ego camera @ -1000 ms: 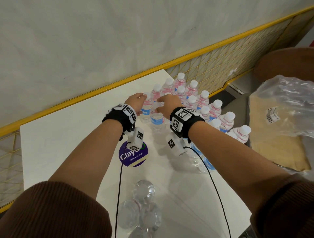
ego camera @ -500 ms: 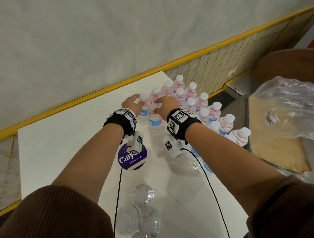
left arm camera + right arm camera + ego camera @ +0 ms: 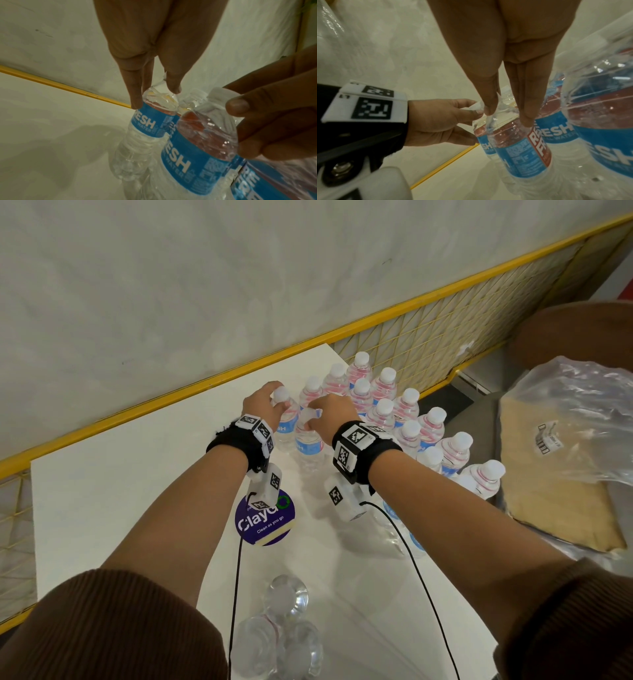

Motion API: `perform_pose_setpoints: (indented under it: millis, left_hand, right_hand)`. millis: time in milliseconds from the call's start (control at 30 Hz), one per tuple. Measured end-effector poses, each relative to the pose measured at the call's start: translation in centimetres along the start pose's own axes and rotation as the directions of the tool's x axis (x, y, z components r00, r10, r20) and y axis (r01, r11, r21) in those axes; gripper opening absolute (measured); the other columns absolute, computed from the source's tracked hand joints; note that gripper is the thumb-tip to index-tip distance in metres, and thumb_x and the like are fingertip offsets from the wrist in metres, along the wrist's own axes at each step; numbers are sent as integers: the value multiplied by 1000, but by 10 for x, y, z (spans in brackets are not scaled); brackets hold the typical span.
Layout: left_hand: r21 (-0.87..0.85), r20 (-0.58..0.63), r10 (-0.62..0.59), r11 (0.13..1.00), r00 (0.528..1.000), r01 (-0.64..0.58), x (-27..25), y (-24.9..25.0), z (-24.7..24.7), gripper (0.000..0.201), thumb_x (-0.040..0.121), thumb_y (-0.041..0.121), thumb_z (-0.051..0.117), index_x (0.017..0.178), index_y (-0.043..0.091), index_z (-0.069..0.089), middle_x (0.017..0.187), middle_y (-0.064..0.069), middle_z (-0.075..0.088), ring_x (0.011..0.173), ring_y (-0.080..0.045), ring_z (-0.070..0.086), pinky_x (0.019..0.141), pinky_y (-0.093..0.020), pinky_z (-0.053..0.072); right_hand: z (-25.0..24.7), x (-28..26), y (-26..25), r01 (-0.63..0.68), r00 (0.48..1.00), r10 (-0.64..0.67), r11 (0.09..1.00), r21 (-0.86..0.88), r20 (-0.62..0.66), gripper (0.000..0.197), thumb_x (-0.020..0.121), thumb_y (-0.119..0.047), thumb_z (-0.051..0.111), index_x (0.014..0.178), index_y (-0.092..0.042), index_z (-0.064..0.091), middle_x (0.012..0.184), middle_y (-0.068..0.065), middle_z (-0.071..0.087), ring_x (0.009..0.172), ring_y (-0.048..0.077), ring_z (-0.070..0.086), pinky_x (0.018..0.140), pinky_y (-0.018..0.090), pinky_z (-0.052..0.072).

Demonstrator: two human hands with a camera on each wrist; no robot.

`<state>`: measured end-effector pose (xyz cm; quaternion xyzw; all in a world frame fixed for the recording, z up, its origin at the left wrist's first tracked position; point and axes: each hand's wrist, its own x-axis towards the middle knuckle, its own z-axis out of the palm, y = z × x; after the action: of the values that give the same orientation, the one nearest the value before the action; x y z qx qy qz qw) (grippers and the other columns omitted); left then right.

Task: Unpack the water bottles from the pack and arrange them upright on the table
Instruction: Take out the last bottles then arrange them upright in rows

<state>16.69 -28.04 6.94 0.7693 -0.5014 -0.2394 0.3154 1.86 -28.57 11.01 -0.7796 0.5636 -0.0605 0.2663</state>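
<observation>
Both hands sit slightly further left along the desk (image 3: 120,474) than a second ago, and the bottle under the left hand now stands a little apart from the cluster. Seen from the head camera, the left hand (image 3: 262,405) curls its fingers over the neck and shoulder of an upright water bottle (image 3: 286,422) with a white cap and blue label; the left wrist view shows its fingertips (image 3: 136,104) reaching down to the label's top edge. Just beside it, the right hand (image 3: 334,414) pinches the cap and neck of a second upright bottle (image 3: 308,440), thumb on one side and fingers on the other. The two bottles stand side by side on the white desk, at the left end of a group of upright bottles (image 3: 394,412) that runs towards the desk's right edge. Near the viewer, more bottles (image 3: 284,635) stand in clear wrap. A round purple sticker (image 3: 265,520) lies on the desk below the left wrist. To the right, a crumpled clear plastic bag (image 3: 575,419) rests off the desk.
</observation>
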Motion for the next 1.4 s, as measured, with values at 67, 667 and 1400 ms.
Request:
perform_pose_setpoints:
  millis: [67,667,1400]
  left_hand:
    - [-5,-9,-9,1000,1000,9,0,1,0,39,91,25,61,129,18,54,125,-13,62,115,-30,58,88,-25,42]
    - [328,146,30,942,989,-77,-62,5,-33,66,85,25,67,141,14,35,137,-18,34,113,-36,54,101,-39,43]
    - [359,896,-212,863,391,-355,-214,6,-57,54,84,36,68,134,38,48,137,8,47,105,-8,54,95,-31,53]
  right_hand:
    - [1,2,-1,1,1000,-1,1000,-15,0,25,88,-21,61,110,-11,67,109,14,65,105,31,58,71,26,35]
    - [-16,-97,-7,203,909,-156,976,-84,386,19,85,-23,67,99,-9,63,81,2,61,89,22,65,75,26,47]
    - [25,-246,-14,467,585,-329,884,25,741,42,82,-32,71,122,-30,60,60,-11,58,79,19,68,84,30,52]
